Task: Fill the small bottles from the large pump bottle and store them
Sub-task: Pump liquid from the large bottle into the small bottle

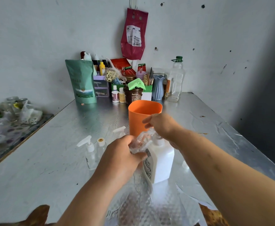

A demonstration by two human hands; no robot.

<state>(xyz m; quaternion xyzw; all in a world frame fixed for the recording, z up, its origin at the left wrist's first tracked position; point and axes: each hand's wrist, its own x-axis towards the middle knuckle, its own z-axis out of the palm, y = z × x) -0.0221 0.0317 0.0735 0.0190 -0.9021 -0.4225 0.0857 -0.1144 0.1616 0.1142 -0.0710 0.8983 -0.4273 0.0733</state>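
The large white pump bottle [162, 162] stands on the foil-covered table [52, 160] in front of me. A crumpled clear plastic wrap [141, 141] covers its top. My left hand [122, 154] grips that wrap at the bottle's left shoulder. My right hand [161, 126] is on the wrap over the pump head, which is hidden. To the left stand a small clear pump bottle [90, 152] and a small clear bottle with an open neck [101, 146]. A third small pump head [119, 130] shows behind my left hand.
An orange bin [141, 116] stands right behind the large bottle. The back of the table holds a green pouch [82, 82], jars, small bottles, a blue vase [158, 87] and a clear jug [176, 80]. A side table [11, 121] with glassware lies left.
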